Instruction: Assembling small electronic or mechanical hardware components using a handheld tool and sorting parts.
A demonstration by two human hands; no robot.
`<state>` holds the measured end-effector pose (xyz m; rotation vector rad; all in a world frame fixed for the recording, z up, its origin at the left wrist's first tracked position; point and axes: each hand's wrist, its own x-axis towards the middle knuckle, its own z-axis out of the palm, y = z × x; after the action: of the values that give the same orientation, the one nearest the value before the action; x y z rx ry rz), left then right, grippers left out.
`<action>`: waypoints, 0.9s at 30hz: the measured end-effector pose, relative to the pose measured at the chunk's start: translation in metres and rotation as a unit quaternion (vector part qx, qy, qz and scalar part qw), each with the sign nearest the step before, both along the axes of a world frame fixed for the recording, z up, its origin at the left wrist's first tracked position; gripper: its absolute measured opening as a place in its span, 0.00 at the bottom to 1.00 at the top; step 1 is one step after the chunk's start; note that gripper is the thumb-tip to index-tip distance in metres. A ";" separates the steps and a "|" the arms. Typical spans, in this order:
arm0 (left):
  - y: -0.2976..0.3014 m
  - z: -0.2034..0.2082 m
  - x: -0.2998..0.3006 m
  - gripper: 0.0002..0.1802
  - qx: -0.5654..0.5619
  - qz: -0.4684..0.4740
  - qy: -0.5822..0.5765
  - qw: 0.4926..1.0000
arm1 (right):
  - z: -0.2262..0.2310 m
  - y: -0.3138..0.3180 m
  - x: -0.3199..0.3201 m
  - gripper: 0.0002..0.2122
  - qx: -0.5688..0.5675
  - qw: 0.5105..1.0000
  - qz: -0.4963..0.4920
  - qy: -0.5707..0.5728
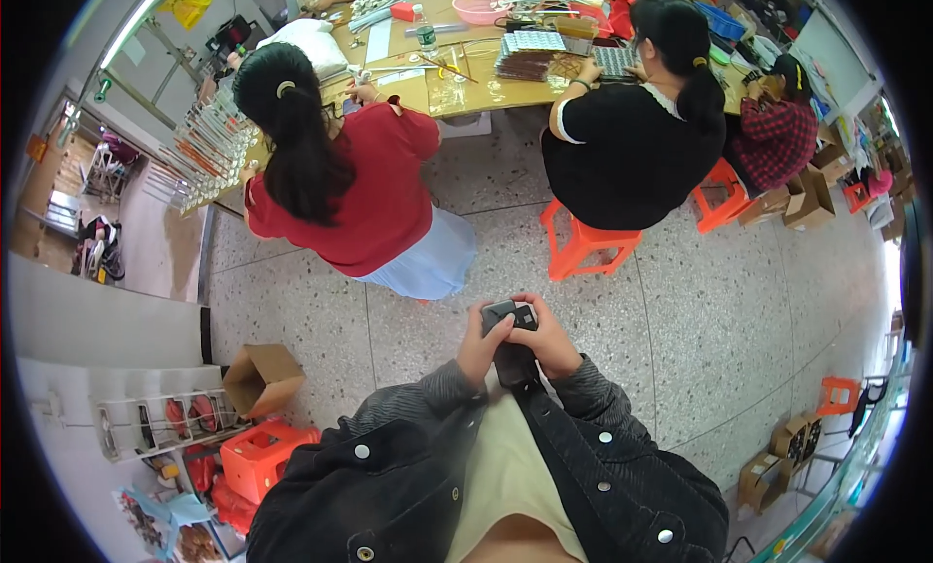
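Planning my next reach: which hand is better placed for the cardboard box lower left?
Probably the left hand, being nearer the cardboard box, though it and the right hand both hold the dark object.

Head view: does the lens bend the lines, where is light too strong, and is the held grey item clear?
Head view: yes, the long worktable curves, and corners go black; same view: the light tube at upper left is burnt white; same view: the grey item looks too small for fine detail.

A pale wall [107, 315] flanks a speckled grey floor [719, 291] with orange stools [571, 260] and a long table [515, 97].
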<state>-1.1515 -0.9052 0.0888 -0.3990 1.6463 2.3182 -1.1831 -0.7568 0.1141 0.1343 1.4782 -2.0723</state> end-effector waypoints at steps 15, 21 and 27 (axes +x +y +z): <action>0.004 0.002 -0.021 0.36 0.040 -0.050 -0.012 0.998 | 0.010 0.011 -0.015 0.29 0.019 1.000 -0.015 -0.002; -0.001 0.001 -0.019 0.29 0.048 -0.054 -0.028 0.997 | 0.008 0.006 -0.013 0.28 0.003 1.000 -0.019 -0.017; -0.010 0.005 -0.018 0.35 0.057 -0.044 -0.045 0.996 | 0.006 -0.002 -0.012 0.27 0.002 1.000 -0.021 -0.012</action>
<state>-1.1699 -0.9149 0.0939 -0.3913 1.4538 2.2809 -1.1955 -0.7590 0.1197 0.1935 1.4770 -2.0936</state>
